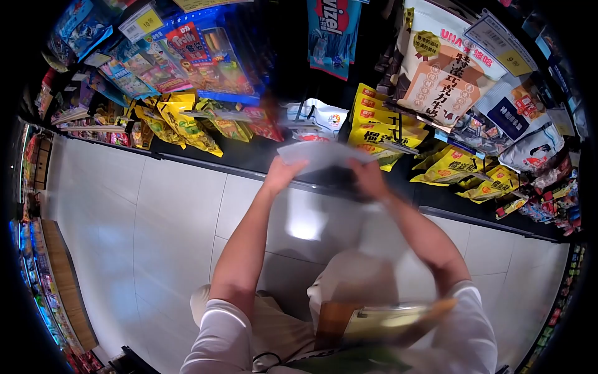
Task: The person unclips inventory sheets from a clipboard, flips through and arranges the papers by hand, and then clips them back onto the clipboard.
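Note:
Between my two hands is a whitish, blurred flat sheet or packet (pixel 327 154), held out in front of the shelf's lower edge. My left hand (pixel 285 174) grips its left end with the thumb on top. My right hand (pixel 369 177) closes on the right end, smeared by motion. Just behind the sheet hangs a white snack packet (pixel 321 118). Yellow snack bags (pixel 377 134) hang to its right. What is printed on the sheet, if anything, cannot be read.
A black shelf edge (pixel 237 167) runs across in front of me. Trolli candy bags (pixel 199 53), a large UHA bag (pixel 445 68) and yellow packets (pixel 184 118) hang on hooks. A clipboard (pixel 386 321) lies near my lap. Pale tiles (pixel 180 212) cover the floor.

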Motion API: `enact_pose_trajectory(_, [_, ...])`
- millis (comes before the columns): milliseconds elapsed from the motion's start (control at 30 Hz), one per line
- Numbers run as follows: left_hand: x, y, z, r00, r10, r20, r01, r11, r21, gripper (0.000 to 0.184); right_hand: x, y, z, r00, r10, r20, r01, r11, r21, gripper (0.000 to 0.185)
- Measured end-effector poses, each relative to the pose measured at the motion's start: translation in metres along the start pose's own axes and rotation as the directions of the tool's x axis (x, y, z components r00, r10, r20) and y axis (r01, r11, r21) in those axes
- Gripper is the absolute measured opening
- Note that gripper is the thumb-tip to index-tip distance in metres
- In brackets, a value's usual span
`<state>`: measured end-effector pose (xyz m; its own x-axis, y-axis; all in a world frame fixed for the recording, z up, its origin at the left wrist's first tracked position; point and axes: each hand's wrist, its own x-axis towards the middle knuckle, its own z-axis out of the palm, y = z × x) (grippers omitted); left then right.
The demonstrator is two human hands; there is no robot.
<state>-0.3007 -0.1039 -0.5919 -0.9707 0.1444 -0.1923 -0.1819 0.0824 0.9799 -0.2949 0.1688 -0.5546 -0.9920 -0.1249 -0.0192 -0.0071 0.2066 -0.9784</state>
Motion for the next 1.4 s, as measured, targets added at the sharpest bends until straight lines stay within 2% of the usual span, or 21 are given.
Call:
enact_pose_trajectory(67, [-0.002,0.006,0.002,0.999,-0.026,-0.032,0.026,1.0,-0.014,0.043,0.0,0.002,0.0,0.999,-0.039,-0.018,0.039,0.999,0.017,0.02])
enact_pose_trajectory(133, [-0.005,0.015,0.006,0.998,-0.048,-0.039,0.048,0.999,-0.025,0.044,-0.002,0.0,0.001,0.998,0.046,-0.031,-0.043,0.996,0.082,0.023])
enact_pose_trajectory(200, [-0.005,0.016,0.007,0.997,-0.065,-0.049,0.064,0.997,-0.035,0.044,-0.004,-0.003,0.0,0.995,0.101,-0.023,-0.1,0.992,0.073,0.025])
enact_pose_trajectory(367, [-0.001,-0.004,0.006,0.998,0.05,-0.034,-0.048,0.996,0.076,0.044,-0.011,-0.017,-0.003,0.985,0.173,0.025,-0.174,0.984,0.039,0.029])
enact_pose_trajectory(433, [-0.001,0.004,0.006,0.999,0.02,-0.031,-0.016,0.993,0.117,0.044,-0.009,-0.011,-0.007,0.991,0.122,0.053,-0.12,0.992,-0.042,0.032])
enact_pose_trajectory(467, [0.0,0.009,0.005,0.999,-0.005,-0.032,0.011,0.987,0.16,0.043,-0.007,-0.009,-0.008,0.991,0.124,0.051,-0.122,0.992,-0.04,0.032])
enact_pose_trajectory(567, [-0.012,0.044,0.006,0.999,0.029,-0.033,-0.022,0.979,0.204,0.042,-0.004,-0.01,-0.017,0.99,-0.041,0.135,0.041,0.999,0.005,0.037])
enact_pose_trajectory(600, [-0.02,0.059,0.004,0.999,-0.011,-0.031,0.017,0.977,0.213,0.038,-0.007,-0.018,-0.021,0.991,-0.03,0.132,0.03,1.0,0.006,0.037])
enact_pose_trajectory(667, [-0.038,0.085,0.002,0.978,0.206,-0.035,-0.189,0.943,0.272,0.034,-0.008,-0.044,-0.029,0.985,-0.049,0.164,0.046,0.999,0.022,0.036])
enact_pose_trajectory(700, [-0.048,0.103,0.0,0.973,0.23,-0.013,-0.217,0.937,0.274,0.031,-0.011,-0.056,-0.032,0.983,-0.013,0.185,-0.001,0.997,0.074,0.035])
enact_pose_trajectory(800, [-0.069,0.112,-0.018,0.986,0.167,0.008,-0.157,0.909,0.387,0.031,-0.02,-0.094,-0.037,0.978,-0.043,0.204,0.01,0.987,0.162,0.033])
enact_pose_trajectory(867, [-0.091,0.136,-0.015,0.972,0.232,-0.023,-0.21,0.914,0.346,0.032,-0.026,-0.125,-0.041,0.971,-0.058,0.234,0.006,0.977,0.215,0.033])
enact_pose_trajectory(933, [-0.11,0.156,-0.015,0.973,0.229,-0.017,-0.211,0.918,0.336,0.029,-0.032,-0.154,-0.047,0.962,-0.093,0.258,0.022,0.963,0.267,0.034])
enact_pose_trajectory(1000, [-0.124,0.166,-0.017,0.929,0.365,-0.06,-0.323,0.88,0.347,0.025,-0.038,-0.179,-0.053,0.942,-0.1,0.321,-0.001,0.954,0.299,0.036])
enact_pose_trajectory(1033, [-0.131,0.173,-0.018,0.929,0.368,-0.049,-0.338,0.892,0.302,0.024,-0.04,-0.189,-0.059,0.935,-0.048,0.352,-0.048,0.965,0.259,0.039])
enact_pose_trajectory(1067, [-0.136,0.175,-0.018,0.929,0.367,-0.048,-0.337,0.893,0.3,0.024,-0.042,-0.196,-0.06,0.935,-0.046,0.352,-0.049,0.965,0.257,0.039])
enact_pose_trajectory(1133, [-0.142,0.179,-0.019,0.863,0.498,-0.084,-0.471,0.854,0.222,0.028,-0.046,-0.209,-0.061,0.94,-0.048,0.339,-0.065,0.947,0.315,0.041])
enact_pose_trajectory(1300, [-0.159,0.195,-0.01,0.826,0.55,-0.123,-0.54,0.835,0.103,0.034,-0.054,-0.243,-0.064,0.933,-0.026,0.358,-0.097,0.942,0.321,0.041])
enact_pose_trajectory(1367, [-0.166,0.2,-0.013,0.849,0.517,-0.103,-0.514,0.856,0.059,0.037,-0.057,-0.257,-0.066,0.932,-0.017,0.363,-0.105,0.944,0.314,0.041])
enact_pose_trajectory(1400, [-0.17,0.205,-0.012,0.854,0.507,-0.115,-0.507,0.861,0.036,0.036,-0.061,-0.265,-0.068,0.934,-0.003,0.356,-0.085,0.969,0.232,0.043])
